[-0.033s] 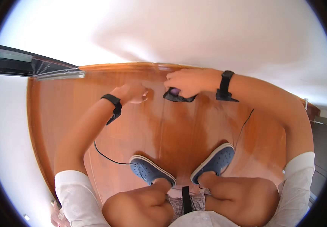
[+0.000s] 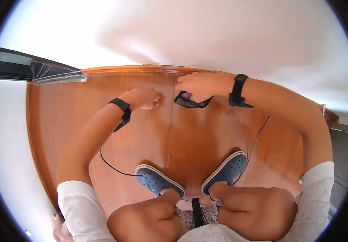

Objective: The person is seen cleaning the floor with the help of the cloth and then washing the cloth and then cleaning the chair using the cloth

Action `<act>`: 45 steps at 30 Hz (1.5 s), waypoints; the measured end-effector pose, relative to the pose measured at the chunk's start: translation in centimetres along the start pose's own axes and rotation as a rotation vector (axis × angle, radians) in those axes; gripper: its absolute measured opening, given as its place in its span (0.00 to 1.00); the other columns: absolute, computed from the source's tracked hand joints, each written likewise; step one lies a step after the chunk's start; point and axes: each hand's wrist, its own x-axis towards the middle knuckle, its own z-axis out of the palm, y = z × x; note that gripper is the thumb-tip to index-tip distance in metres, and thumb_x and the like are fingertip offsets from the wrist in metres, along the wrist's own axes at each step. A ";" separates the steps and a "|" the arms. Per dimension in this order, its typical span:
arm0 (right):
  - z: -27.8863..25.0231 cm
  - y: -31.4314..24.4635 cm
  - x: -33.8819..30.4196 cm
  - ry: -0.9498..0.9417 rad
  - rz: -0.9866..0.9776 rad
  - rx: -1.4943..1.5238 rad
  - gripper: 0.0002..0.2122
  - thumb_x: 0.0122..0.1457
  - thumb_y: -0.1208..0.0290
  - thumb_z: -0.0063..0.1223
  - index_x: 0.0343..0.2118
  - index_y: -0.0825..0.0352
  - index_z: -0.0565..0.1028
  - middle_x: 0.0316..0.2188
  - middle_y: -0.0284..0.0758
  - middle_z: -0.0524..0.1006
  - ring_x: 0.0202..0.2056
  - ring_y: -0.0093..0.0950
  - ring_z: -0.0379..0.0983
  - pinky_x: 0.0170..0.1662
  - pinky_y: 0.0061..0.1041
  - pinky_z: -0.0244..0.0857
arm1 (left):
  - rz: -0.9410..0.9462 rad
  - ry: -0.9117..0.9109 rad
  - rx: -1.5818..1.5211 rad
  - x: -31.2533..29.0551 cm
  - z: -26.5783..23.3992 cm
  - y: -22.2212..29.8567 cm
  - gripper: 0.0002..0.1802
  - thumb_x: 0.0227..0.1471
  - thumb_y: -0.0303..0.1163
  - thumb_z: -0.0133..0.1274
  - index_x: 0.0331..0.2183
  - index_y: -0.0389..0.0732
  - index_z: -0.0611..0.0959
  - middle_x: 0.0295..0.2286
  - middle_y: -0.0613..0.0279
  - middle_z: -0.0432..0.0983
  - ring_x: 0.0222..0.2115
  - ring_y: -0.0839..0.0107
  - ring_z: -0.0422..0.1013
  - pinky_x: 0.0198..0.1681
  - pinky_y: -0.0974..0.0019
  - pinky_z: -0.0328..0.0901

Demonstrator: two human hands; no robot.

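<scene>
My right hand (image 2: 198, 85) is closed over a black, strap-like piece of fabric (image 2: 190, 101) with a purple part showing beside the fingers. The loop of this item hangs below the palm, just above the wooden floor (image 2: 174, 125). To its left, my left hand (image 2: 143, 98) is held low near the skirting, fingers curled together. Whatever those fingers may pinch is hidden or too small to make out. A gap of floor separates the two hands. Each wrist wears a black band, the left (image 2: 121, 111) and the right (image 2: 239, 90).
A white wall (image 2: 222, 36) rises behind the wooden skirting (image 2: 133, 69). At the left lies a dark frame-like object (image 2: 16, 66) with a clear edge. My blue clogs (image 2: 160, 180) stand on the floor, with a thin black cable (image 2: 115, 169) beside the left one.
My left hand has moved very slightly right and its fingers show more curled. The right hand keeps its hold on the black item.
</scene>
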 end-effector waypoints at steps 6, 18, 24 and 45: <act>5.1 6.4 1.0 0.059 0.062 -0.013 0.10 0.53 0.76 0.50 0.40 0.63 0.70 0.38 0.41 0.67 0.34 0.45 0.72 0.34 0.44 0.66 | 0.047 -0.027 -0.096 5.7 -1.3 1.5 0.14 0.54 0.34 0.46 0.39 0.43 0.82 0.36 0.53 0.79 0.40 0.53 0.74 0.43 0.54 0.68; 9.4 9.4 -0.2 0.145 0.107 0.195 0.16 0.62 0.53 0.44 0.42 0.60 0.72 0.42 0.38 0.68 0.44 0.40 0.70 0.41 0.41 0.67 | 0.113 -0.040 -0.171 6.4 4.7 0.8 0.08 0.53 0.32 0.48 0.33 0.41 0.79 0.38 0.55 0.76 0.39 0.53 0.73 0.41 0.53 0.68; 9.5 10.6 1.5 0.110 0.139 0.406 0.14 0.61 0.59 0.46 0.38 0.65 0.75 0.38 0.39 0.72 0.39 0.43 0.71 0.41 0.40 0.65 | 0.046 -0.120 -0.110 6.5 2.2 1.0 0.12 0.55 0.33 0.45 0.37 0.40 0.81 0.39 0.54 0.77 0.41 0.52 0.73 0.43 0.54 0.68; 7.8 10.9 1.5 0.196 0.177 0.530 0.10 0.57 0.66 0.52 0.36 0.68 0.75 0.37 0.41 0.74 0.41 0.42 0.71 0.44 0.37 0.65 | 0.071 -0.118 -0.173 6.3 0.4 2.1 0.13 0.57 0.33 0.43 0.40 0.44 0.81 0.37 0.51 0.78 0.39 0.51 0.74 0.42 0.55 0.69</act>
